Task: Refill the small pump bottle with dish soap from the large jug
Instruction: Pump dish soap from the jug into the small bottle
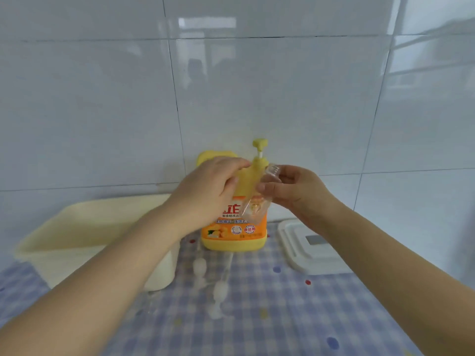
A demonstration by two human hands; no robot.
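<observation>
**Q:** Hands and bottles: how are they arranged, and why?

**A:** 2 bare hands are seen over a checked tablecloth [270, 304]. The large jug [234, 232], yellow-orange, is stood at the far edge against a tiled wall [102, 98]. Its neck is gripped by the left hand [205, 191], fingers curled around it, probably so the jug is steadied. The small pump bottle [259, 199], clear and uncapped, is pinched between thumb and fingers of the right hand [298, 194] and tilted, mouth up, just beside the jug's pump spout, apparently so soap can be caught.

**Q:** What is hidden or unclear?

**A:** The jug's upper label is covered by the left hand. Whether soap is flowing cannot be told. 2 whitish pump parts [221, 291], blurred, are laid near the middle. A cream tub [84, 227] at left is partly hidden by the forearm, and a white lidded box [298, 253] at right likewise.
</observation>
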